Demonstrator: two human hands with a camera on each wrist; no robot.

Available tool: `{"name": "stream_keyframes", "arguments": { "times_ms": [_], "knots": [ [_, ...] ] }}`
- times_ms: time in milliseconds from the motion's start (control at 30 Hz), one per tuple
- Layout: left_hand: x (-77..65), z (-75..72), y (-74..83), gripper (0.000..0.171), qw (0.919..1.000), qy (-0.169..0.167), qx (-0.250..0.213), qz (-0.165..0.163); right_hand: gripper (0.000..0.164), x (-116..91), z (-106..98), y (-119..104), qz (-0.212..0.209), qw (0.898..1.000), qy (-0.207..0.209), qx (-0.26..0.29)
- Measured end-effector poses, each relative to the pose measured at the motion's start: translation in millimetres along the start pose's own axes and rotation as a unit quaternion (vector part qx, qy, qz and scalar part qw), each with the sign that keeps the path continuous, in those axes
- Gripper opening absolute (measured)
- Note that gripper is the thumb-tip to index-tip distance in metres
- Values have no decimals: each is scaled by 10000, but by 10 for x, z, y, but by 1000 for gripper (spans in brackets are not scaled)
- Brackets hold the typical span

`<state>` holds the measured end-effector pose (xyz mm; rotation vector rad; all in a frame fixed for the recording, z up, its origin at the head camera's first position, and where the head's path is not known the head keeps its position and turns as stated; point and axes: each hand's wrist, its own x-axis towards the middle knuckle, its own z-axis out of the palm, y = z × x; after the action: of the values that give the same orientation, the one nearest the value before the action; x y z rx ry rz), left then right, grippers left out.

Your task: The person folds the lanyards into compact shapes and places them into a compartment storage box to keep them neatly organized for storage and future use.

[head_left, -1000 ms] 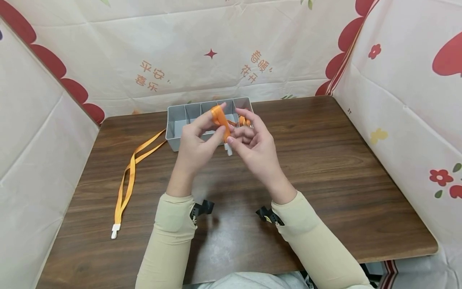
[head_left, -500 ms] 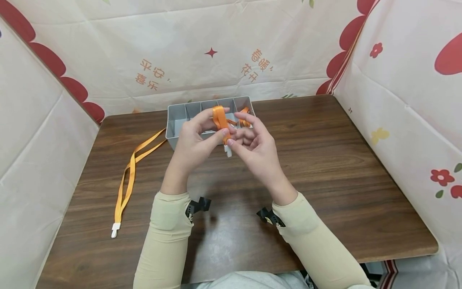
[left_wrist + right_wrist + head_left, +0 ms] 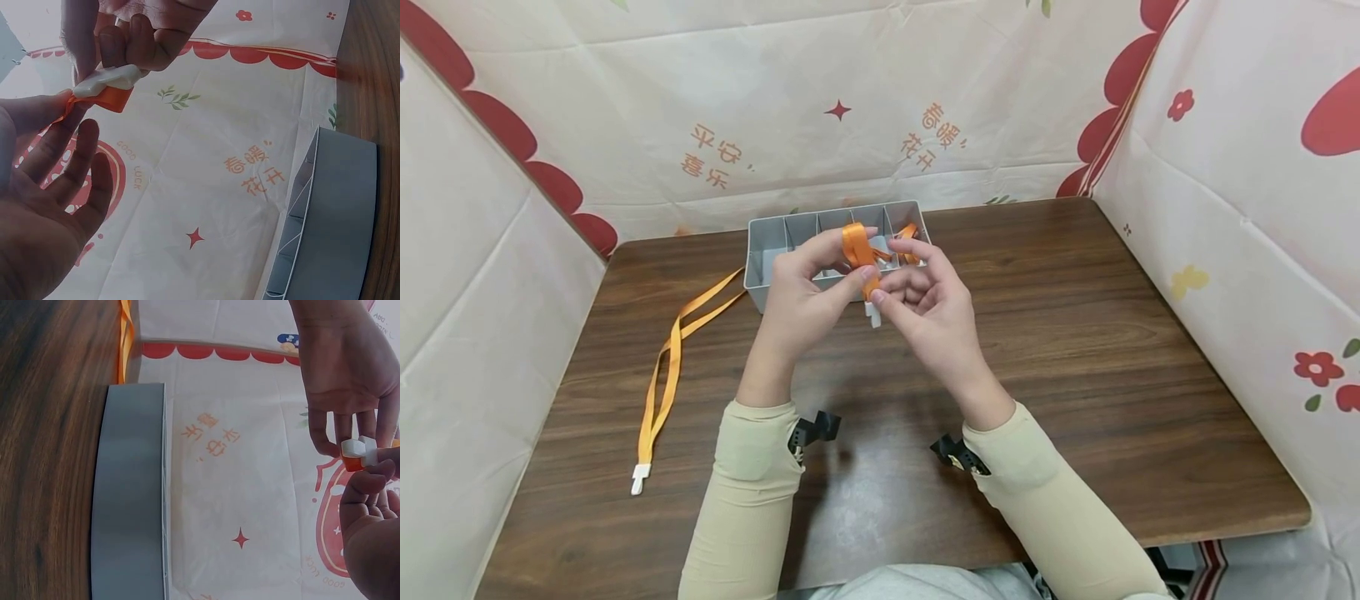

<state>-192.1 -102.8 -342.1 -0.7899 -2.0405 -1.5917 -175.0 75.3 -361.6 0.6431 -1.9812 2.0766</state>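
"Item one?"

"Folded orange ribbon lanyard (image 3: 857, 244), held aloft between both hands; white plastic clip (image 3: 872, 314) at its six o'clock."

"Hands?"

"Left hand (image 3: 805, 287), eight o'clock: pinching the band. Right hand (image 3: 934, 304), four o'clock: pinching near the clip."

"Remainder?"

"Grey rectangular divided box (image 3: 766, 250), behind, toward twelve; orange ribbon (image 3: 908, 237) in its three-o'clock end compartment. Second orange ribbon lanyard (image 3: 675, 358), white-clipped, eight o'clock, lying on the brown wood-grain table (image 3: 1075, 350)."

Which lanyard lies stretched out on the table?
The yellow-orange lanyard left of the gray compartment box; the held lanyard is folded, orange straps sit inside the box.
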Motion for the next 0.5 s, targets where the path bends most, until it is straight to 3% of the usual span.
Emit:
{"name": "stream_keyframes", "arguments": {
  "times_ms": [200,367,500],
  "knots": [
    [16,29,-4,33,9997,132,-213,22,55,17,-8,14,11,10000,9,31],
    [18,56,-39,33,9999,33,-156,44,55,18,-26,15,135,9999,58,-15],
    [30,70,-58,27,9997,-62,-37,246,54,26,-36,16,214,9997,77,8]
  ]
}}
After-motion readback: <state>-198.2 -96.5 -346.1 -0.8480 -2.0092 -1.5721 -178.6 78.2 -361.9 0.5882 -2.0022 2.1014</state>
